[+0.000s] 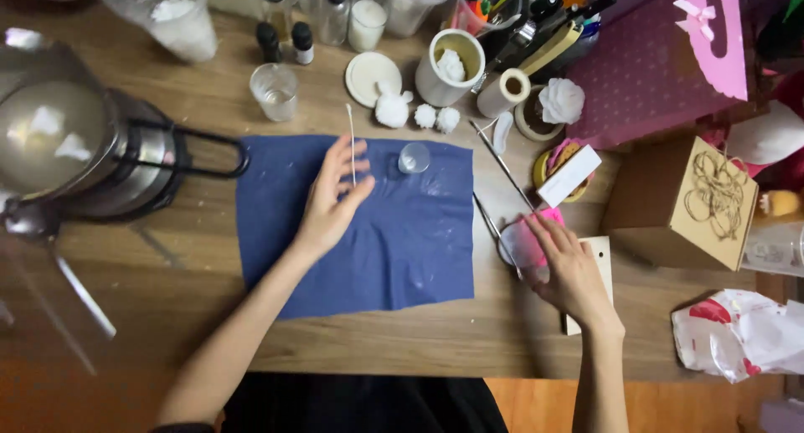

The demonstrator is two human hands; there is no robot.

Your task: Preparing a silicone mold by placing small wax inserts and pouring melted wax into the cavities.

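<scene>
Pinching thin stick (351,144), left hand (333,197) half-open

blue cloth (419,249) – white stick (352,144) – clear cup (523,249) – pink dotted bag (649,73)

Both hands (333,194) (569,270) outstretched, fingers curled

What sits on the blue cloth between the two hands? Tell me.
In the head view, only bare blue cloth lies between the left hand and right hand; a small clear cup stands farther back.
</scene>
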